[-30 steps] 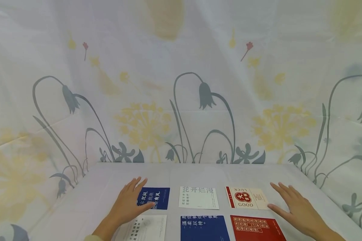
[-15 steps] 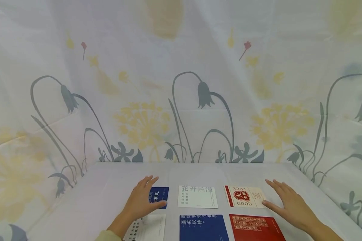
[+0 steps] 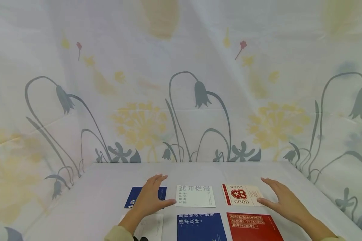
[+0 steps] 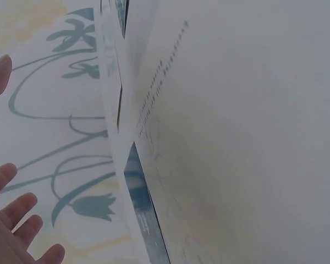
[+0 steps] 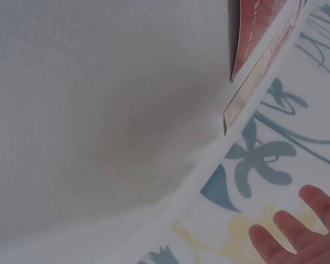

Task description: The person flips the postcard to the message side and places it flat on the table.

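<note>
My left hand point(image 3: 152, 197) hovers over the left cards with fingers spread and nothing held. It partly covers a blue card point(image 3: 132, 198) with white writing, and its forearm overlaps a white card point(image 3: 153, 226) below. The thumb reaches toward a white card point(image 3: 196, 197) with grey characters in the middle of the back row. My right hand point(image 3: 284, 202), also spread and holding nothing, is beside a cream card point(image 3: 239, 195) with a red emblem reading GOOD. In front lie a larger blue card point(image 3: 201, 227) and a red card point(image 3: 253, 227). Both wrist views show relaxed, separated fingers.
The cards lie in two rows on a white-covered table point(image 3: 108, 180). Behind and along the sides hangs a pale curtain point(image 3: 181, 117) printed with grey bell flowers and yellow blooms. A small dark object point(image 3: 143, 238) shows at the left wrist.
My left hand has moved right, from the far-left blue card toward the middle white card, uncovering the blue card's left part. My right hand has shifted slightly left. The cards stay where they lie.
</note>
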`<action>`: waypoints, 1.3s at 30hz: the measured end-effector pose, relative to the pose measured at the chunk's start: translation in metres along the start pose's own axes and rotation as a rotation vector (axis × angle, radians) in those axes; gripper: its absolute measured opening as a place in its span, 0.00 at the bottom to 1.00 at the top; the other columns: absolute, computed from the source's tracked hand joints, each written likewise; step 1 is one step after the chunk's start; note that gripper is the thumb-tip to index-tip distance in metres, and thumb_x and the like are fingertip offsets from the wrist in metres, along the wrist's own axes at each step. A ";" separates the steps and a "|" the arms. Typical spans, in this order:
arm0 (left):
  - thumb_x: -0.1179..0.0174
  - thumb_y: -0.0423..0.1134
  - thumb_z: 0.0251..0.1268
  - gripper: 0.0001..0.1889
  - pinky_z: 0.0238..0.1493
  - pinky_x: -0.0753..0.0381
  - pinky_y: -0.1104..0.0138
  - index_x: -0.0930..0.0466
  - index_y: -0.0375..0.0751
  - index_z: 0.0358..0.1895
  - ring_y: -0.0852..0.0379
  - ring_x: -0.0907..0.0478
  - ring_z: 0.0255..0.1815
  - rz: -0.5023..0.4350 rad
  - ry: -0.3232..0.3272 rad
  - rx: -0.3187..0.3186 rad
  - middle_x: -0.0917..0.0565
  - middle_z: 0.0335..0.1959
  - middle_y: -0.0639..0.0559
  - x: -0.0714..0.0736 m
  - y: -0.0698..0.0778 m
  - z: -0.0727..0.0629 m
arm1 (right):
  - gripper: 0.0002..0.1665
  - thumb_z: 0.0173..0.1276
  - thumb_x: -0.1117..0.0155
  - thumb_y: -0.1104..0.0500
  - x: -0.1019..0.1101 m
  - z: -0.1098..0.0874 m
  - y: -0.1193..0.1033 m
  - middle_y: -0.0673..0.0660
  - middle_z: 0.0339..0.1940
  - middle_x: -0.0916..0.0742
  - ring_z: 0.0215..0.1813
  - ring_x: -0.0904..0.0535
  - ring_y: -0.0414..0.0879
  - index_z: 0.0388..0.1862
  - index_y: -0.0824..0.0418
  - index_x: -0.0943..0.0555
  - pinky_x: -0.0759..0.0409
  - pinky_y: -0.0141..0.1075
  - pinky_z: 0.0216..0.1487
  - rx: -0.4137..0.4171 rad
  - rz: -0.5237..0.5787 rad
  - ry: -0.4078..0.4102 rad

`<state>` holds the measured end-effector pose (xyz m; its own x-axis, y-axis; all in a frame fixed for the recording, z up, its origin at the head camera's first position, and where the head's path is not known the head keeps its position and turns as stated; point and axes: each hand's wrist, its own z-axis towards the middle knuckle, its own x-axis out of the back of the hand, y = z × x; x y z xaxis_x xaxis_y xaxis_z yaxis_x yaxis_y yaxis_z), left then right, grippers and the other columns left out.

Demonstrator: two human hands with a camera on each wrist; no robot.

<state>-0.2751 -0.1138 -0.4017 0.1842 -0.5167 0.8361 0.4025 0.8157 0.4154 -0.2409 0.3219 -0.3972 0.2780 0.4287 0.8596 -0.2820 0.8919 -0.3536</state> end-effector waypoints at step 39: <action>0.31 0.56 0.47 0.38 0.60 0.35 0.48 0.30 0.42 0.61 0.44 0.37 0.64 -0.355 -0.153 -0.093 0.28 0.60 0.47 -0.053 0.058 0.043 | 0.39 0.48 0.24 0.49 -0.014 0.035 0.005 0.66 0.54 0.22 0.58 0.31 0.66 0.56 0.66 0.27 0.32 0.62 0.53 0.068 0.148 -0.070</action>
<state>-0.3002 -0.0281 -0.4061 -0.1139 -0.7116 0.6932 0.4979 0.5629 0.6597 -0.2786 0.3154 -0.3980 0.1653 0.5412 0.8245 -0.3770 0.8072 -0.4542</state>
